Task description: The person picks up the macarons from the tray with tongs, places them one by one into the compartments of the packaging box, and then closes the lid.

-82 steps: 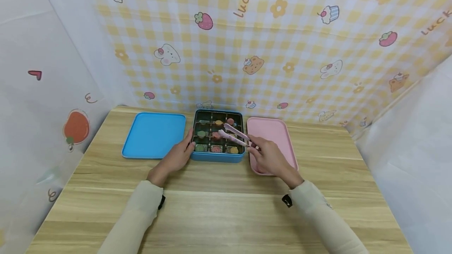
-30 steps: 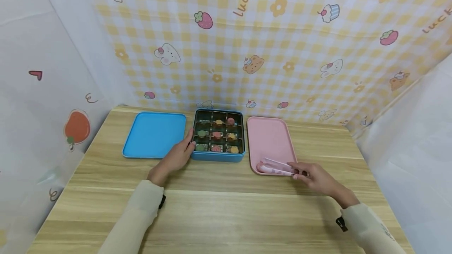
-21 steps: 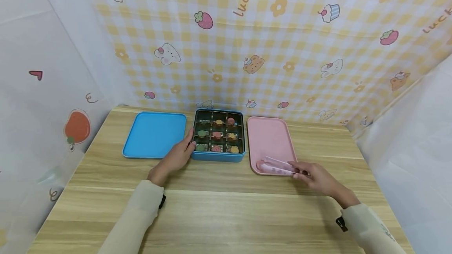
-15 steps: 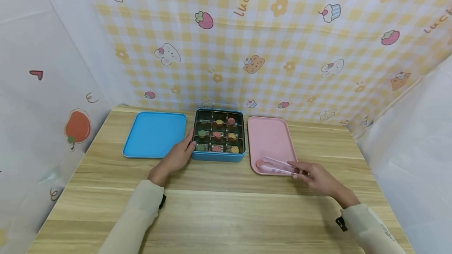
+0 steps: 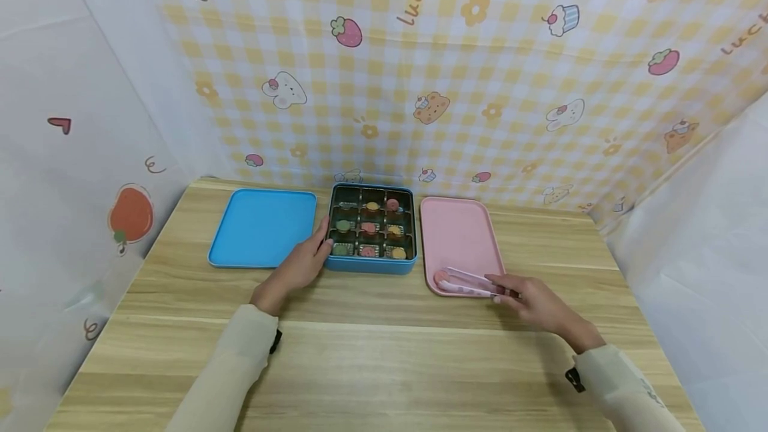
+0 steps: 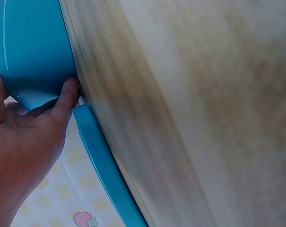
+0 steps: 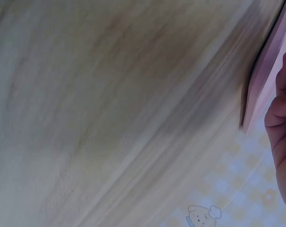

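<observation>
At the box's (image 5: 372,265) left front corner, my left hand (image 5: 300,265) holds its side. The left wrist view shows the fingers of the left hand (image 6: 29,142) against the blue wall, with one near the tabletop. My right hand (image 5: 534,299) grips a pair of pale pink tongs (image 5: 471,291) over the near end of the pink tray (image 5: 462,232). At the tong tips lies a small round pink cookie (image 5: 441,277); whether the tips squeeze it is too small to tell. Part of the right hand (image 7: 282,118) shows beside the tray in the right wrist view.
Green, yellow and pink cookies lie in the box's dark divided insert, such as a green cookie (image 5: 343,225). Left of the box is a blue lid (image 5: 264,225). A patterned cloth (image 5: 384,85) hangs behind the wooden table (image 5: 384,365).
My right hand has moved with the tongs from above the box to the pink tray, on the right. Recently the tong tips shift only slightly around the pink cookie. The left hand stays at the box.
</observation>
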Demonstrator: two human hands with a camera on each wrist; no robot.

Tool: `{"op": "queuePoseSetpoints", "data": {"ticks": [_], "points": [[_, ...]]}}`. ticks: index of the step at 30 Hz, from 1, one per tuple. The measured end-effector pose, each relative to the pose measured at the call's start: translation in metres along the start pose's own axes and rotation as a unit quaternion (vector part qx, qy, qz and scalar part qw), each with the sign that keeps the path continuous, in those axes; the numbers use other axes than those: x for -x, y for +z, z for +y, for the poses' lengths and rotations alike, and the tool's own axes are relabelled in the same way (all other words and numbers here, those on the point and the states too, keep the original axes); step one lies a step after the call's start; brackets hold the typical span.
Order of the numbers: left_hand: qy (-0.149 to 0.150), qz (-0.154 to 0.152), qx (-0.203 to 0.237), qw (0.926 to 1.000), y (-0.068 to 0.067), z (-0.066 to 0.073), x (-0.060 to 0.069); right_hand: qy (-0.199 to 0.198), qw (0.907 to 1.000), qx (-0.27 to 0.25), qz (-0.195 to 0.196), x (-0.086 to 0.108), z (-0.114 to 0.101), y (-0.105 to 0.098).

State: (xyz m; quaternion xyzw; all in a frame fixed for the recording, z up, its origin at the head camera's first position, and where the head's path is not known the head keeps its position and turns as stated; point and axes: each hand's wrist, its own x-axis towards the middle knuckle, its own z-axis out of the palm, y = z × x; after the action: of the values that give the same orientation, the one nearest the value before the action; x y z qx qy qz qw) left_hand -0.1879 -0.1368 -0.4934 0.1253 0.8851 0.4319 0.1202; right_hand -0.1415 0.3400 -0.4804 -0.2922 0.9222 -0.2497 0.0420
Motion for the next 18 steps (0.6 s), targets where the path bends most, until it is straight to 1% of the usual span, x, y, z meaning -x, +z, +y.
{"op": "queuePoseSetpoints", "data": {"ticks": [11,18], "points": [[-0.001,0.0,0.004,1.0,-0.0006,0.0016,-0.0002,-0.01,0.9999,0.005,0.007,-0.003,-0.0013,0.0047],[0.001,0.001,0.002,1.0,-0.0004,0.0006,0.0002,0.008,0.9997,0.012,0.018,-0.0049,-0.0022,0.0051]]}}
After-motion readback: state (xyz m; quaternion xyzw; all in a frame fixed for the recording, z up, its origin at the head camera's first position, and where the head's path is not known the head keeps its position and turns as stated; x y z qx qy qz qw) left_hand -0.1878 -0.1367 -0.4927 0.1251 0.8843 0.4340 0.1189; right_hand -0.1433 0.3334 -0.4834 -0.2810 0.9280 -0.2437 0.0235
